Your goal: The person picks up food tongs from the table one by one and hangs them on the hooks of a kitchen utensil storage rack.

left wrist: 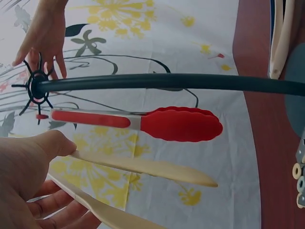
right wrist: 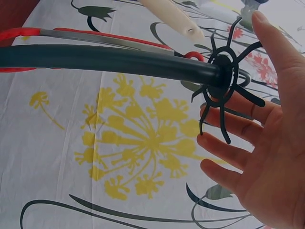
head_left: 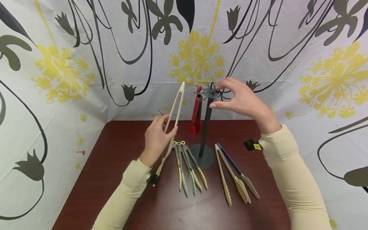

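Observation:
My left hand (head_left: 156, 135) holds cream tongs (head_left: 181, 90) by their arms, thumb on one and fingers at the other, the hinge end pointing up. In the left wrist view their two tips spread apart. A dark upright rack (head_left: 206, 127) has a ring of hooks (head_left: 211, 93) on top. My right hand (head_left: 240, 95) is at that ring, thumb on the near side and fingers behind, rather straight in the right wrist view. Red-handled tongs (left wrist: 181, 125) with red scalloped heads hang from a hook, between the pole and my left hand.
Left of the rack's round base (head_left: 211, 159), metal tongs (head_left: 196, 182) with cream and green tips lie side by side. To the right lie cream tongs (head_left: 242, 191) and navy-handled tongs (head_left: 230, 158). A patterned cloth (head_left: 138, 48) hangs behind the brown table (head_left: 123, 140).

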### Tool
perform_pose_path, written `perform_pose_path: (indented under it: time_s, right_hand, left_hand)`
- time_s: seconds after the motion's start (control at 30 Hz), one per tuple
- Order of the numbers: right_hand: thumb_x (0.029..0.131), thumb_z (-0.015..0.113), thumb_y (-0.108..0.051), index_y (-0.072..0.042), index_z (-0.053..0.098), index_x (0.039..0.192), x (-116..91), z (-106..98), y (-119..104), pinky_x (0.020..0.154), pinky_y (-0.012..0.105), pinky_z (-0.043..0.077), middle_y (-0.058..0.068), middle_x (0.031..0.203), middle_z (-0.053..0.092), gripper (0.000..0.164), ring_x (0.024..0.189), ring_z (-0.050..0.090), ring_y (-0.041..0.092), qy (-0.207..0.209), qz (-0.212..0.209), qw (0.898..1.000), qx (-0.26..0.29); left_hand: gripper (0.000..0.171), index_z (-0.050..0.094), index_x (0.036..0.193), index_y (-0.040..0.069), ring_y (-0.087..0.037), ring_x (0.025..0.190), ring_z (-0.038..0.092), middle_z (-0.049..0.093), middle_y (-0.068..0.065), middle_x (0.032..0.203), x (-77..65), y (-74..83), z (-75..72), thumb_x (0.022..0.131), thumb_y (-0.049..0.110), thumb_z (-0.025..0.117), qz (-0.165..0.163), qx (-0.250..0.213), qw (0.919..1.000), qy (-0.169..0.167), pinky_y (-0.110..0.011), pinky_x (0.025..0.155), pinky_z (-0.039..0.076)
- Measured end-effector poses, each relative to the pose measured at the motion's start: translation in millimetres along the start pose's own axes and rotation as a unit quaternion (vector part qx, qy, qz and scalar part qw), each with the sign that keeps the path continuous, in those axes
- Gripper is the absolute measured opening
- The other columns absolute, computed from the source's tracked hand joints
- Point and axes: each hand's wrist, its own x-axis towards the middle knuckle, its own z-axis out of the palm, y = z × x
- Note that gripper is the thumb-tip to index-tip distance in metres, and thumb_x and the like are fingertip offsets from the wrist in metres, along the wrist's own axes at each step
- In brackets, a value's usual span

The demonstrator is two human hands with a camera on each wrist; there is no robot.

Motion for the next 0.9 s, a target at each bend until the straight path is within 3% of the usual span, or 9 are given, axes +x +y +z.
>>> perform_pose_path:
  time_s: [0.3, 0.9]
  right_hand:
    - [0.078, 0.076, -0.059, -0.015, 0.062, 0.117, 0, 3, -4, 0.106, 0.055, 0.037, 0.005, 0.128, 0.056, 0.060, 0.128, 0.046, 0.030, 0.018, -0.003, 1.000, -0.011]
    - [0.076, 0.077, -0.059, -0.014, 0.062, 0.117, -2, 6, -7, 0.106, 0.055, 0.037, 0.008, 0.128, 0.055, 0.063, 0.130, 0.041, 0.031, 0.039, 0.002, 0.999, -0.025]
  left_hand:
    - [0.046, 0.065, 0.120, 0.011, -0.018, 0.081, 0.065, 0.064, -0.005, 0.095, -1.5, 13.8, 4.0, 0.081, 0.029, 0.081, 0.025, -0.023, 0.9994, 0.007, -0.037, 0.061, 0.052]
    - [0.047, 0.066, 0.118, 0.011, -0.023, 0.079, 0.064, 0.064, -0.007, 0.095, -5.7, 21.8, 12.4, 0.078, 0.029, 0.084, 0.054, -0.032, 0.9978, 0.023, -0.035, 0.058, 0.051]
